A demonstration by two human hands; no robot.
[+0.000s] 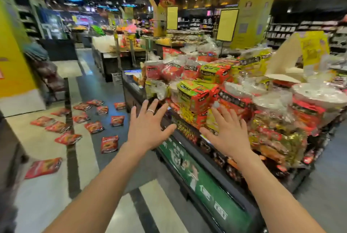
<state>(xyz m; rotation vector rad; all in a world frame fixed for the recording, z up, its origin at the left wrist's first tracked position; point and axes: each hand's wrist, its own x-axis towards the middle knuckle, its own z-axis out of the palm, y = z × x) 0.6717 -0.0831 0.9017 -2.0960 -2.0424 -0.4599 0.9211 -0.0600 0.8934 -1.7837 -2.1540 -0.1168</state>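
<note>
Above the table (204, 182) edge, your left hand (147, 129) and right hand (230, 135) hover spread, empty, near the noodle packs (195, 95)

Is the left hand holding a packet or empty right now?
Empty: the left hand is open, fingers spread straight, gripping nothing, before the display stand.

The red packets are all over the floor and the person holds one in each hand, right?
No. The red packets do lie on the floor, but the left hand and right hand hold nothing; both are open, fingers spread. The head view shows it.
</note>
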